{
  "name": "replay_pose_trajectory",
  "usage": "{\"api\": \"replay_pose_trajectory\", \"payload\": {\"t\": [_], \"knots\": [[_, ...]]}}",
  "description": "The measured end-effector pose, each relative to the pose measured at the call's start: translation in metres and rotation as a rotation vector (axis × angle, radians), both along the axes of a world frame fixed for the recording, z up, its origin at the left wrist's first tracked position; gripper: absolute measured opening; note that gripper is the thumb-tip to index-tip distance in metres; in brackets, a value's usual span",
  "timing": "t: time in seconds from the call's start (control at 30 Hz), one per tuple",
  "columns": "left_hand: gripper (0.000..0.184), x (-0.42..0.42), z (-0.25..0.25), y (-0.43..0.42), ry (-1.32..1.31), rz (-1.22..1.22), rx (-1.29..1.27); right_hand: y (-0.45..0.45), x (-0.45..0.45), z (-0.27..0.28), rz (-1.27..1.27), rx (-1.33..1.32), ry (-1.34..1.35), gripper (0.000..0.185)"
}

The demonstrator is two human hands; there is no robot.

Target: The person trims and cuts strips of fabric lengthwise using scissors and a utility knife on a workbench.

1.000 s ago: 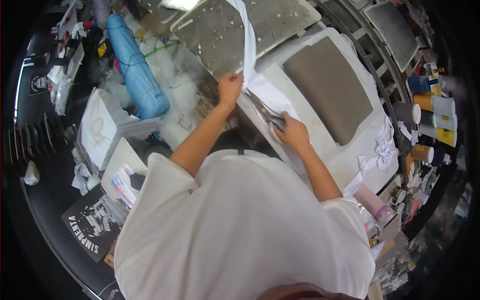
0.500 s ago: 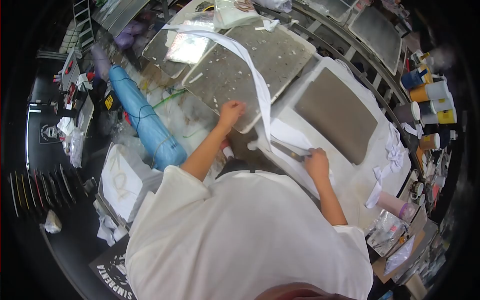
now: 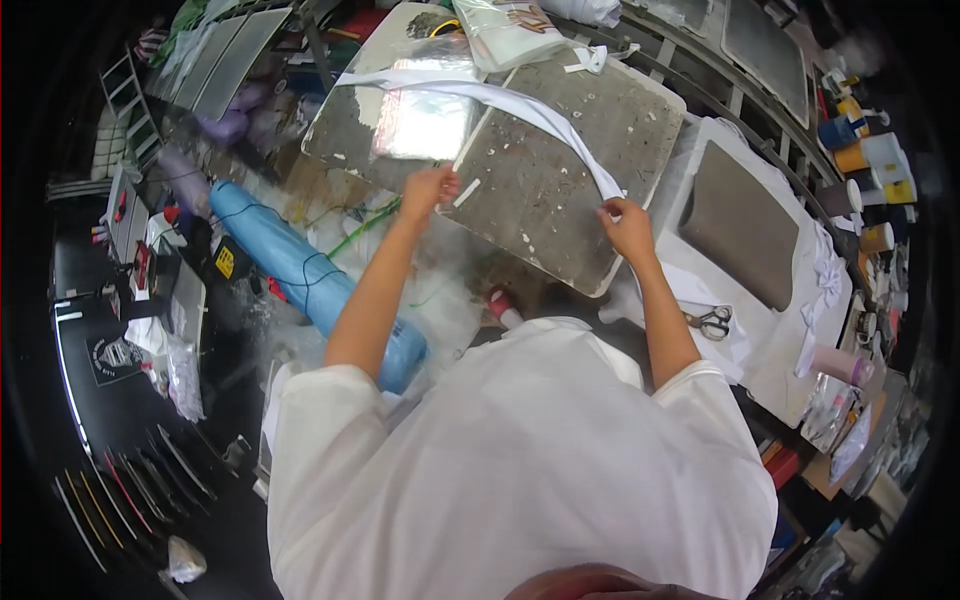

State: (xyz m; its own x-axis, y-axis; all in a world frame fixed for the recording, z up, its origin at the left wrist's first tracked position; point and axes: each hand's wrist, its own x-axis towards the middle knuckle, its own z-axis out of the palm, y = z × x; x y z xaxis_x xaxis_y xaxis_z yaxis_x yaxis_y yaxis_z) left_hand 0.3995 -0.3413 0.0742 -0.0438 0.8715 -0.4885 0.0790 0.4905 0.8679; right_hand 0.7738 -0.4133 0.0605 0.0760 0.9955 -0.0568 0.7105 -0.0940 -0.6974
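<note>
A long white fabric strip curves over the grey table and ends at my right hand. That hand's thumb and fingers are closed on the strip's near end. My left hand hovers by the table's near-left edge, fingers loosely bent and apart, with nothing visible in it. Close to its fingertips is a small white scrap. Black-handled scissors lie on white cloth to the right of my right forearm, their blades partly hidden.
The worn grey table carries a shiny plastic packet and a white bag. A blue wrapped roll leans at left. At right, a brown panel rests on white cloth; paint tubs stand beyond.
My right hand has left the scissors on the cloth and moved up and forward to the strip's near end. My left hand has shifted forward and slightly left; the view has turned.
</note>
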Motion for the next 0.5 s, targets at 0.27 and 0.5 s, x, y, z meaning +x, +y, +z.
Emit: {"api": "replay_pose_trajectory", "payload": {"t": [0.27,0.5], "knots": [[0.042,-0.053,-0.010,0.106,-0.174,0.173,-0.115,0.121,-0.042,-0.032,-0.057,0.055,0.048,0.024],[0.045,-0.097,-0.045,0.216,-0.242,0.465,-0.199,0.211,-0.142,-0.010,0.118,0.116,-0.029,0.022]]}}
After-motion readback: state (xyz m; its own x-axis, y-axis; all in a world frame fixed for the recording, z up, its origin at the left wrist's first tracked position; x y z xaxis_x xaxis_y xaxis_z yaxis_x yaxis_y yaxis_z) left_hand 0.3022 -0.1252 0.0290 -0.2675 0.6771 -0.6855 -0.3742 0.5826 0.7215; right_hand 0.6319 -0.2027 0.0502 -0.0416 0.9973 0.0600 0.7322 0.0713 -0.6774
